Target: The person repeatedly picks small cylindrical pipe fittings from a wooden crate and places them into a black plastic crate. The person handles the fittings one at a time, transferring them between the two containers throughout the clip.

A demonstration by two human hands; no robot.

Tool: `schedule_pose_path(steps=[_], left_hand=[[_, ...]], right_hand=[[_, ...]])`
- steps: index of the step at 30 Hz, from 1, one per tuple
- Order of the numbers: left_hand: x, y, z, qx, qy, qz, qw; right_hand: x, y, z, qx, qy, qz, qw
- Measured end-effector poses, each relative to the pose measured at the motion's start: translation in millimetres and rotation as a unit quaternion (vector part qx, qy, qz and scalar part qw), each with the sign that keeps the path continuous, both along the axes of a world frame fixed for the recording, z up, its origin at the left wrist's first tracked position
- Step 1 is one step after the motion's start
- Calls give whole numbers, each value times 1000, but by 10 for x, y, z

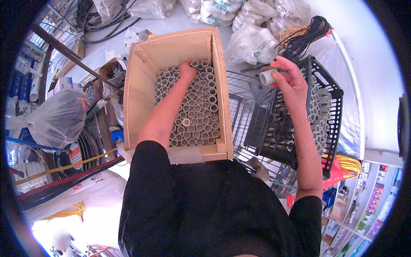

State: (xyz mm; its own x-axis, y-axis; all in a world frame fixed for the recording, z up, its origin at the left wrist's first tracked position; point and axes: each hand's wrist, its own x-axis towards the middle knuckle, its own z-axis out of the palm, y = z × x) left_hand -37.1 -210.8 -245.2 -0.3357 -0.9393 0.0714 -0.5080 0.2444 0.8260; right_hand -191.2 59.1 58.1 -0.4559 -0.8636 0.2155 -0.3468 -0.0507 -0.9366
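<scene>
A deep wooden box (226, 96) stands before me, its floor packed with upright short plastic pipe pieces (191, 102). My left hand (188, 71) reaches inside to the far part of these rows, touching pieces there; its fingertips are partly hidden, and whether it grips one cannot be told. Above the black crate at the right, my right hand (289, 80) holds a white plastic pipe coupling (267, 78) between thumb and fingers. Many similar pieces (316, 106) fill the black perforated plastic crate (334, 128), some hidden behind my right forearm.
A wire basket (244, 83) sits between box and crate. Clear plastic bags (252, 41) and a black cable coil (310, 32) lie beyond them. At the left are a tied plastic bag (57, 119) and a metal bar (64, 51). Stocked shelves (359, 199) stand at the lower right.
</scene>
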Motion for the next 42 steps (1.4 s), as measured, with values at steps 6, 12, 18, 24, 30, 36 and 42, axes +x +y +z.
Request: schedule_pose_path(steps=[6,12,18,24,30,36,42], left_hand=[[-9,-255,-651,134,110,62,983],[131,-284,-556,168,110,53,978],[315,99,901,197,162,-66,965],[543,683,2090,174,197,-231,937],[382,1363,2584,128,232,-380,886],[210,1548,2553,226,318,-382,838],[332,1359,2493,225,316,-305,870]], right_hand=[[50,-85,19,5,-8,24,1000],[60,-94,10,12,-2,37,999],[25,-24,-6,32,9,39,999],[112,-47,13,26,3,85,996],[252,12,26,-10,62,102,993],[263,33,24,-23,92,116,989],[266,9,53,-81,93,66,990]])
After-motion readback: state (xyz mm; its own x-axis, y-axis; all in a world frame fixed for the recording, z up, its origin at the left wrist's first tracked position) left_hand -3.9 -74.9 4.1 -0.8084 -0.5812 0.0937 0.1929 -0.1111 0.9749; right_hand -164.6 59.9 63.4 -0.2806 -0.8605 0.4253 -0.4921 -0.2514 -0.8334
